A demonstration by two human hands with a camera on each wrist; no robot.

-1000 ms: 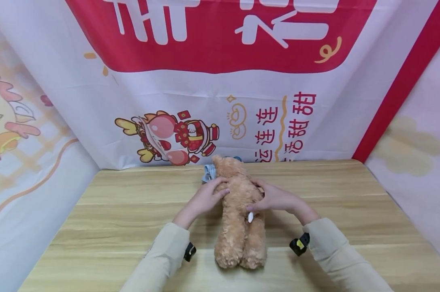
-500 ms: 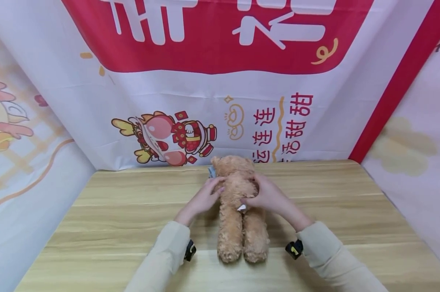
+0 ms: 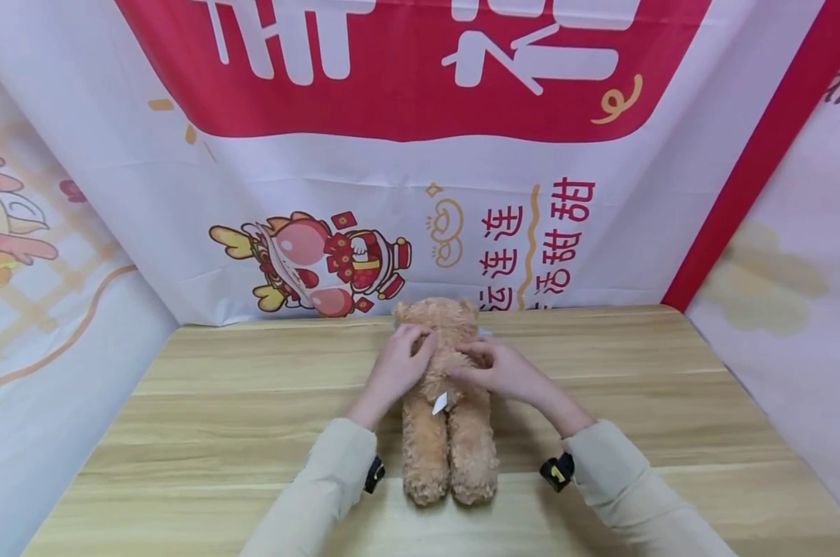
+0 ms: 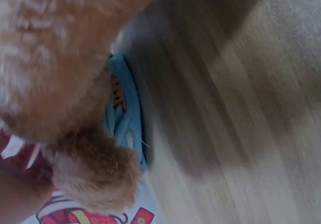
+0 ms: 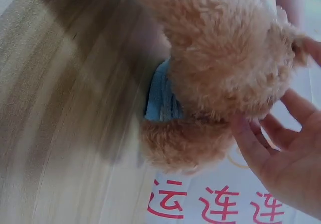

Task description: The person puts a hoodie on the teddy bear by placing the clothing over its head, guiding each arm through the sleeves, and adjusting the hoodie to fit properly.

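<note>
A light-brown plush teddy bear (image 3: 427, 449) lies on the wooden table, its back turned up and its legs toward me. My left hand (image 3: 397, 363) holds it at the left shoulder. On the bear's other side, my right hand (image 3: 507, 374) grips the upper body, the thumb on the back. A white tag (image 3: 440, 403) sticks out above the legs. Beneath the bear, blue cloth (image 4: 133, 108) with a printed figure shows in the left wrist view; in the right wrist view, blue cloth (image 5: 160, 98) shows beside an arm. The bear's face is hidden.
A printed white and red fabric backdrop (image 3: 288, 162) hangs behind the table's back edge. The wooden table (image 3: 218, 402) extends to both sides of the bear. Black wrist cameras (image 3: 558, 471) sit at both cuffs.
The bear has shifted slightly left and turned straighter. My left hand has moved up toward its shoulder. Blue cloth at the left of the head has mostly gone from sight, and some shows at the right.
</note>
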